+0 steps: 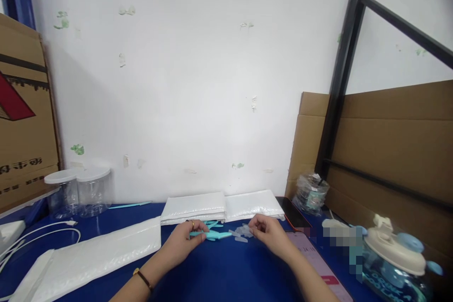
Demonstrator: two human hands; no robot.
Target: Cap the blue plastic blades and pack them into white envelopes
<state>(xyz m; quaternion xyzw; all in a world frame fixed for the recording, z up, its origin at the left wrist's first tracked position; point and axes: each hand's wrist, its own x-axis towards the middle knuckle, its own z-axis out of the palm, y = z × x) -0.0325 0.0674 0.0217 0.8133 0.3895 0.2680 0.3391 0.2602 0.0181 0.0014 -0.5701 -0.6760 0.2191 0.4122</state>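
Note:
My left hand pinches a slim turquoise eyebrow razor between thumb and fingers, its narrow end pointing right. More turquoise razors lie just behind it, partly covered by the hand. To the right is a small loose pile of translucent plastic caps. My right hand is at the right edge of this pile, thumb and forefinger closed on one of the caps. Another thin turquoise razor lies near the wall at the left.
White padded mailers lie along the wall, with a long one at left. Two clear lidded jars stand behind a white cable. At right are a phone, a dark phone, a wrapped roll and a bottle.

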